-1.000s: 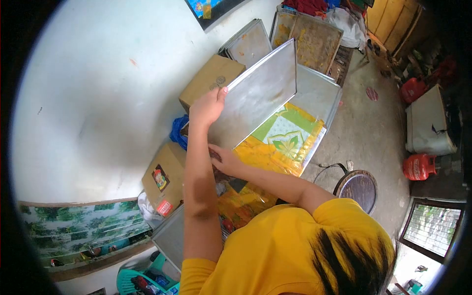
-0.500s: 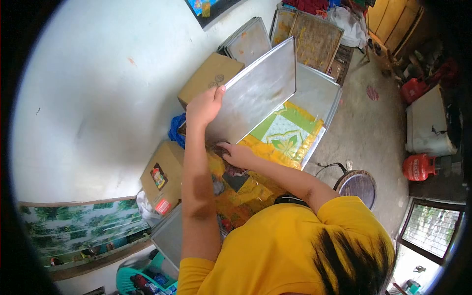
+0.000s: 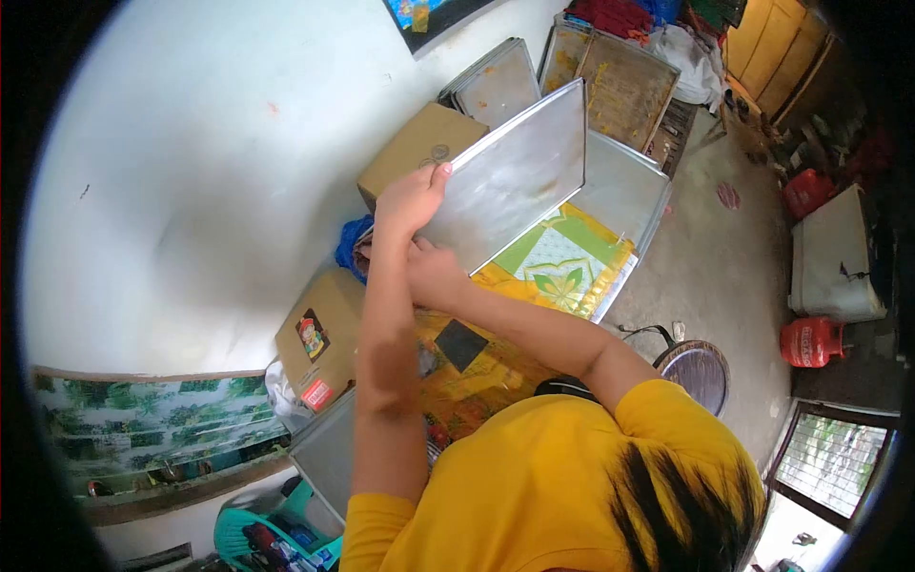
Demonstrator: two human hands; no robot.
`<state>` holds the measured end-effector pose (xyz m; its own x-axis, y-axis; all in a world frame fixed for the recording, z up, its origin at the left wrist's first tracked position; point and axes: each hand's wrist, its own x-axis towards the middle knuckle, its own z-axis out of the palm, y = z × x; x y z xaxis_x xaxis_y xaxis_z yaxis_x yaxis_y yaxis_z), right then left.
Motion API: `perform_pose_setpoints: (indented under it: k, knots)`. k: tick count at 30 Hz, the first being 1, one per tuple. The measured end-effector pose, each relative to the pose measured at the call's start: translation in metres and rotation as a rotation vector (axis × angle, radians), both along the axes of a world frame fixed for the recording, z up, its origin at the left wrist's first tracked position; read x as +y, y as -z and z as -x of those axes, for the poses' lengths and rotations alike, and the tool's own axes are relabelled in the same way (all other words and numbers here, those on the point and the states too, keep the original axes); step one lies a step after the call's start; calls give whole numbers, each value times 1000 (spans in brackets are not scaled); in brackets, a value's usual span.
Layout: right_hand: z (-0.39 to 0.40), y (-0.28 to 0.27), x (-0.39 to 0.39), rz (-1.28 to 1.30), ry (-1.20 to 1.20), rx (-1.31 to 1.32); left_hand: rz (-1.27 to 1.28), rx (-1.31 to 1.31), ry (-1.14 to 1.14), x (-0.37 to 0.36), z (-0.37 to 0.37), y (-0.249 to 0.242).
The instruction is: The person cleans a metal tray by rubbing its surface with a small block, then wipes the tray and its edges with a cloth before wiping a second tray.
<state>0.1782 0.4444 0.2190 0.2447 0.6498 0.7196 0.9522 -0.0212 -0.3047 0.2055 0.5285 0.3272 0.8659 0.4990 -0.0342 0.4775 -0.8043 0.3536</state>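
My left hand [image 3: 410, 200] is closed on the upper left corner of a metal tray [image 3: 522, 167], which it holds tilted up on its edge. My right hand [image 3: 437, 272] is close by the tray's lower near corner, its fingers partly hidden behind my left forearm; I cannot tell what they hold. Beneath the raised tray, a green, white and yellow patterned sheet [image 3: 562, 276] lies on another metal tray [image 3: 624, 191]. Nearer my body, a yellow-orange plastic cover [image 3: 477, 381] bears a dark square piece [image 3: 461, 345].
Cardboard boxes [image 3: 419, 143] and a blue plastic bundle [image 3: 353, 238] sit along the wall. More trays [image 3: 496, 84] lean behind, beside a wooden-framed panel [image 3: 624, 86]. A round stool [image 3: 694, 381] and a red gas cylinder [image 3: 810, 341] stand right, a teal basket [image 3: 286, 529] lower left.
My right hand has moved up and left, from the cover below the tray to beside its near corner, behind my left forearm. My left hand still holds the tray tilted.
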Motion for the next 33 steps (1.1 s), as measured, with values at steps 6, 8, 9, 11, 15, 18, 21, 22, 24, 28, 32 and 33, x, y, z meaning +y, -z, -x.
perform_pose_setpoints:
  k: [6,8,9,11,15,18,21,22,24,28,32,33]
  knots:
    - [-18,-15,-15,72,83,4,29,57,-28,-1,1,-3]
    - [-27,-13,-21,52,75,61,31,88,-53,-4,2,-7]
    - [-32,-12,-25,41,74,90,24,86,-55,-7,4,-9]
    - [-45,-8,-34,124,145,119,13,70,-39,-7,4,-8]
    - [-84,-19,-54,174,348,181,-19,31,-23,-5,4,-2]
    - [-108,-22,-63,151,384,128,-74,-2,-19,-6,5,-1]
    - [-133,-19,-68,137,469,162,-129,-5,-23,-12,6,-4]
    - [-140,-17,-70,117,490,175,-129,-20,-20,-13,6,-4]
    - [-155,-16,-75,105,525,232,-144,-35,-21,-13,9,-3]
    - [-191,-21,-85,72,655,413,-203,-68,-8,-16,9,-2]
    - [-237,-32,-98,66,749,668,-221,-75,2,-20,9,-1]
    - [-248,-32,-101,53,737,692,-218,-73,5,-21,9,-2]
